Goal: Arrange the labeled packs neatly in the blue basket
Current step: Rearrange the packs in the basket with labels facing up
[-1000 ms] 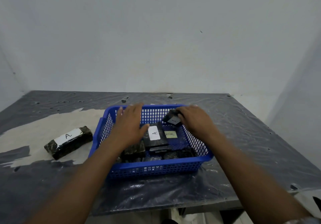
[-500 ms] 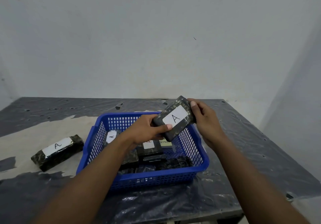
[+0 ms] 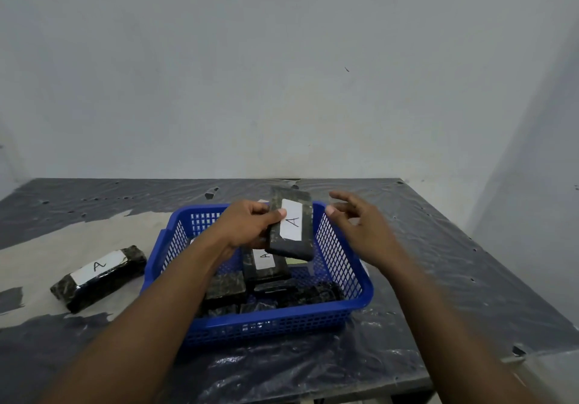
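Note:
The blue basket (image 3: 341,306) stands in the middle of the table with several dark wrapped packs inside. My left hand (image 3: 247,225) grips one dark pack with a white "A" label (image 3: 293,225) and holds it lifted over the basket's far half, its long side pointing away from me. My right hand (image 3: 360,225) hovers just right of that pack with its fingers spread, touching nothing. Under the lifted pack lies another labeled pack (image 3: 264,265) in the basket. A further "A" pack (image 3: 98,273) lies on the table left of the basket.
The table is covered with crinkled dark plastic sheeting (image 3: 438,247), with a bare pale patch (image 3: 47,247) on the left. A grey wall rises close behind the table. The table's right edge and front edge are near the basket.
My right hand has let go of the lifted pack and moved off to the right. My left hand has turned the pack from slanted to lengthwise, still above the basket.

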Available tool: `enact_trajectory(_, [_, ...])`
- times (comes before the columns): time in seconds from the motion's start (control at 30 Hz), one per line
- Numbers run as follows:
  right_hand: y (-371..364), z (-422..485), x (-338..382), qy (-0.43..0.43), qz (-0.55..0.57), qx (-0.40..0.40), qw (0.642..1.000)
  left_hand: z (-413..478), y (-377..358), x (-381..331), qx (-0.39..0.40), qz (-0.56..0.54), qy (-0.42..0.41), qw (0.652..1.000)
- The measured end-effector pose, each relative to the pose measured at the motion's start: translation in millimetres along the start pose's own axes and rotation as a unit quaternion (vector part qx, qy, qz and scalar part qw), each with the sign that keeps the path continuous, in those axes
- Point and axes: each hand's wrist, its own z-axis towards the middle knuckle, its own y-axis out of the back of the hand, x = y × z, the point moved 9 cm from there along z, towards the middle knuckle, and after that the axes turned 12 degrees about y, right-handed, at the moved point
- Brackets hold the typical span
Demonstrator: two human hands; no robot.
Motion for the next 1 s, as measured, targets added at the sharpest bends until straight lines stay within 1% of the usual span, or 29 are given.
enact_trajectory(0.03, [1,-2,-3,-0.006,-0.046,-0.001,0.999,4,3,4,-0.016,0.006,0.013,1.000])
enact_trajectory(0.1, [-7,-7,-12,-0.038,-0.092,0.034,0.994,12,0,14,-0.024,0.042,0.047,0.998])
enact_trajectory(0.2, [-31,-20,-25,-0.080,-0.074,0.101,0.989,26,-12,29,-0.006,0.080,0.109,0.991])
enact_trajectory(0.23, [-35,-23,-28,-0.084,-0.071,0.103,0.989,30,-18,32,0.003,0.083,0.125,0.989])
enact_trajectory(0.4, [-33,-28,-30,-0.065,-0.097,0.044,0.992,48,-45,43,0.018,0.095,0.168,0.981])
enact_trajectory(0.5, [-33,-29,-30,-0.052,-0.098,0.033,0.993,60,-55,45,0.009,0.119,0.161,0.980])
enact_trajectory(0.57, [-34,-29,-31,-0.052,-0.088,0.028,0.994,66,-57,42,-0.015,0.168,0.142,0.975])
enact_trajectory(0.6, [-34,-29,-32,-0.053,-0.082,0.026,0.995,69,-56,38,-0.038,0.230,0.121,0.965])
enact_trajectory(0.63, [-34,-29,-33,-0.054,-0.077,0.024,0.995,73,-54,33,-0.065,0.317,0.094,0.942])
enact_trajectory(0.67, [-34,-29,-34,-0.055,-0.073,0.022,0.996,74,-53,28,-0.095,0.396,0.067,0.911])
enact_trajectory(0.7, [-34,-28,-35,-0.057,-0.068,0.021,0.996,75,-53,23,-0.124,0.450,0.047,0.883])
enact_trajectory(0.73, [-33,-28,-35,-0.059,-0.061,0.019,0.996,76,-52,21,-0.142,0.479,0.037,0.866])
enact_trajectory(0.83, [-32,-29,-37,-0.071,-0.025,0.010,0.997,79,-53,20,-0.170,0.523,0.023,0.835])
enact_trajectory(0.87, [-31,-29,-38,-0.076,-0.016,0.008,0.997,80,-55,21,-0.180,0.546,0.016,0.818])
enact_trajectory(0.97, [-31,-31,-39,-0.088,-0.008,0.006,0.996,78,-68,27,-0.211,0.639,-0.027,0.739])
enact_trajectory(1.0, [-31,-31,-39,-0.089,-0.008,0.006,0.996,78,-72,30,-0.216,0.660,-0.036,0.719])
